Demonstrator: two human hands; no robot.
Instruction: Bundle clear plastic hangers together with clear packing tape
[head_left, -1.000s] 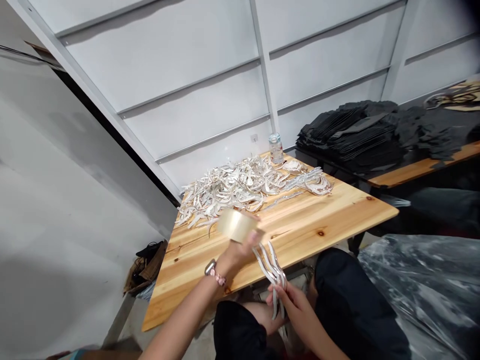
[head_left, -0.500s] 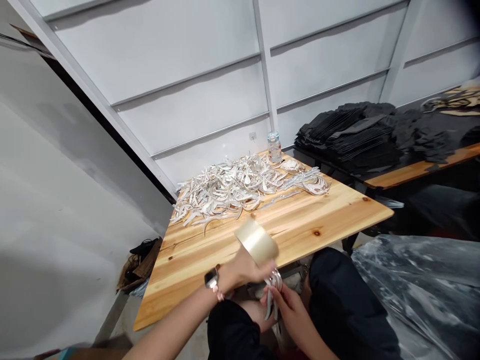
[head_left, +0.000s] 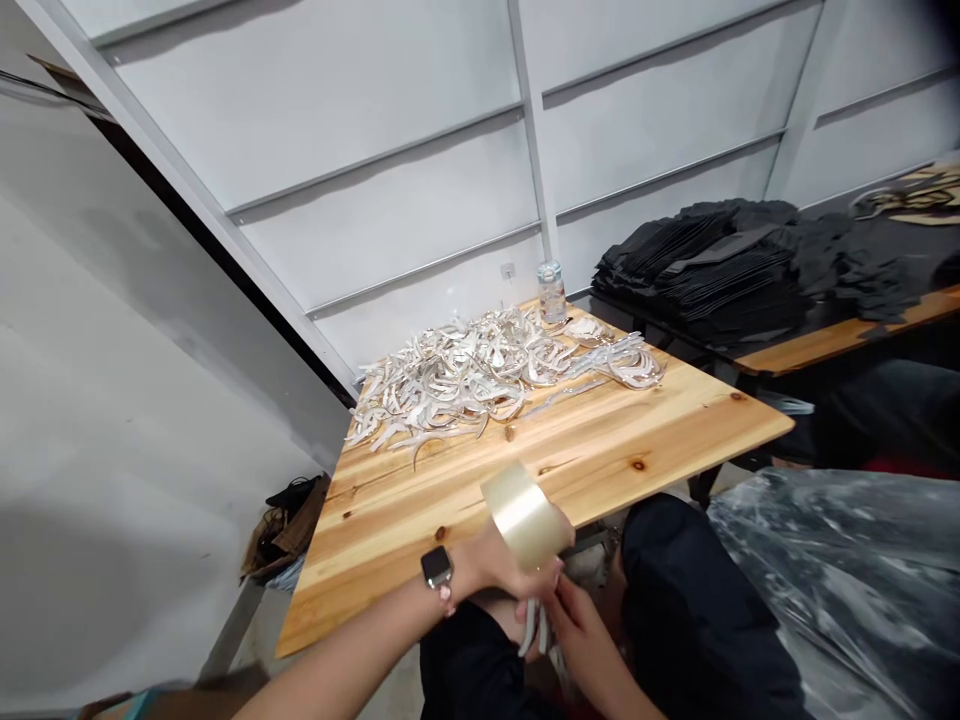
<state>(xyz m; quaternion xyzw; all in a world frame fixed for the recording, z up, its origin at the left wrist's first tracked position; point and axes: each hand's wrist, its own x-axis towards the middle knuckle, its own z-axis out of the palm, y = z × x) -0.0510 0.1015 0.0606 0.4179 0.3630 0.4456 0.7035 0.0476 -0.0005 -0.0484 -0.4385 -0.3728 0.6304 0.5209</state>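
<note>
My left hand [head_left: 495, 568], with a watch on the wrist, is closed around a roll of clear tape [head_left: 523, 515] just off the near edge of the wooden table [head_left: 675, 425]. Right below it, over my lap, my right hand [head_left: 574, 625] grips a bundle of silver curved strips [head_left: 531, 630]; most of the bundle is hidden by both hands. The tape roll sits directly above the bundle's top. A big heap of the same silver strips [head_left: 487, 375] lies on the table's far half.
A clear plastic bottle [head_left: 551, 293] stands at the table's far edge by the white panelled wall. Stacks of black sheets [head_left: 720, 270] cover the neighbouring table on the right. Crinkled clear plastic [head_left: 847, 580] lies at my right. A brown bag [head_left: 289, 525] sits on the floor at the left.
My left hand brought the tape roll down and rightward from above the table to the top of the bundle. The bundle dropped lower into my lap, now mostly covered by my hands.
</note>
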